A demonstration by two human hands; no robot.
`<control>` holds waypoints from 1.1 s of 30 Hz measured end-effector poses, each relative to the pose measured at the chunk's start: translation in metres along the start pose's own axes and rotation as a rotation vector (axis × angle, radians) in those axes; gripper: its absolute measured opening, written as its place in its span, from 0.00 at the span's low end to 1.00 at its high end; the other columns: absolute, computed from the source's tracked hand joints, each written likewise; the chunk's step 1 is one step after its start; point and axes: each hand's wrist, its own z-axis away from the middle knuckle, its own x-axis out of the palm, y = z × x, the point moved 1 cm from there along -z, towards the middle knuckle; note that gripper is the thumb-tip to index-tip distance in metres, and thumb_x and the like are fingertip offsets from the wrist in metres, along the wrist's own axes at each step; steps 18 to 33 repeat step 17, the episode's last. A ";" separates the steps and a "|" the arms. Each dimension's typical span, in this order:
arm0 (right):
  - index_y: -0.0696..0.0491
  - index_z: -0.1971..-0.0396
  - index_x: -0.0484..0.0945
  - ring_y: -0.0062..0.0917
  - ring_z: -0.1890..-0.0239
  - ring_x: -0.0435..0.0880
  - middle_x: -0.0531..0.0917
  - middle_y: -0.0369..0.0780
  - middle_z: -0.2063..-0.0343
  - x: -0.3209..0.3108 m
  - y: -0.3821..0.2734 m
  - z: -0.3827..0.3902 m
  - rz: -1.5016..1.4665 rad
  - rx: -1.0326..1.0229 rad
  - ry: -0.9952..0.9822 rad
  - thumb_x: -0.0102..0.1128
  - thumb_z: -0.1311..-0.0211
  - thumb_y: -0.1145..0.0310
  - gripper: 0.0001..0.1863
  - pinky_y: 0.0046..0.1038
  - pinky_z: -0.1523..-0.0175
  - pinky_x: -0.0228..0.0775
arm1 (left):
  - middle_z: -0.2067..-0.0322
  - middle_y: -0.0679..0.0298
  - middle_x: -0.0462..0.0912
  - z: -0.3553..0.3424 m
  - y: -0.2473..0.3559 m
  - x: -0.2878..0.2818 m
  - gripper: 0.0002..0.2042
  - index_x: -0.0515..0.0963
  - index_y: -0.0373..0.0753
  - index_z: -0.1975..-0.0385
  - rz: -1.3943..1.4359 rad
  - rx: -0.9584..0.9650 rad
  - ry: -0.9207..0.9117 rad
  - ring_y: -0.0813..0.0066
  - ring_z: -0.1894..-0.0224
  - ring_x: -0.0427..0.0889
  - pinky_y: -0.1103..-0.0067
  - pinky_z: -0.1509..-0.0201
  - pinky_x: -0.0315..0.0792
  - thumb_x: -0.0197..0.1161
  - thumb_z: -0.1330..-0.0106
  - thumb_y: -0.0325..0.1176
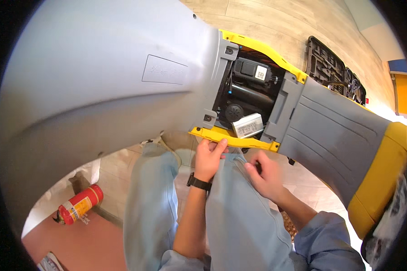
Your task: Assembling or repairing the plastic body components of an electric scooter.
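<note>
In front of me lies the grey and yellow body of what looks like a scooter, with an open compartment in its footboard. My left hand (pixel 208 159), with a dark watch on the wrist, has its thumb on the near yellow side trim (pixel 233 139) and its fingers curled under it. Beside it, to the right, my right hand (pixel 263 175) is held above my thigh, slightly blurred, its fingers curled in; whatever they hold is hidden. Inside the compartment are a silver metal box (pixel 248 126), tilted, a round black speaker-like part (pixel 234 112) and a black module (pixel 252 71).
An open black tool case (pixel 325 61) rests on the wood-look floor beyond the scooter. A red fire extinguisher (pixel 80 204) lies at the lower left, by a reddish mat (pixel 86 244). Clear plastic wrap (pixel 386 226) hangs at the right edge.
</note>
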 end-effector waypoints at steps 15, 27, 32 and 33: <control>0.55 0.62 0.71 0.44 0.64 0.82 0.82 0.50 0.68 0.047 0.057 -0.018 0.245 -0.019 -0.284 0.56 0.47 0.63 0.15 0.41 0.57 0.72 | 0.76 0.54 0.81 0.132 0.078 -0.064 0.16 0.75 0.36 0.74 -1.341 0.171 -0.060 0.54 0.69 0.80 0.64 0.62 0.72 0.49 0.34 0.41; 0.52 0.55 0.68 0.41 0.63 0.82 0.82 0.48 0.70 0.042 0.065 -0.011 0.209 0.009 -0.275 0.59 0.48 0.60 0.21 0.38 0.56 0.73 | 0.76 0.54 0.82 0.162 0.104 -0.059 0.19 0.79 0.36 0.73 -1.429 0.110 -0.088 0.54 0.68 0.81 0.64 0.62 0.72 0.49 0.34 0.46; 0.52 0.55 0.68 0.41 0.63 0.82 0.82 0.48 0.70 0.042 0.065 -0.011 0.209 0.009 -0.275 0.59 0.48 0.60 0.21 0.38 0.56 0.73 | 0.76 0.54 0.82 0.162 0.104 -0.059 0.19 0.79 0.36 0.73 -1.429 0.110 -0.088 0.54 0.68 0.81 0.64 0.62 0.72 0.49 0.34 0.46; 0.52 0.55 0.68 0.41 0.63 0.82 0.82 0.48 0.70 0.042 0.065 -0.011 0.209 0.009 -0.275 0.59 0.48 0.60 0.21 0.38 0.56 0.73 | 0.76 0.54 0.82 0.162 0.104 -0.059 0.19 0.79 0.36 0.73 -1.429 0.110 -0.088 0.54 0.68 0.81 0.64 0.62 0.72 0.49 0.34 0.46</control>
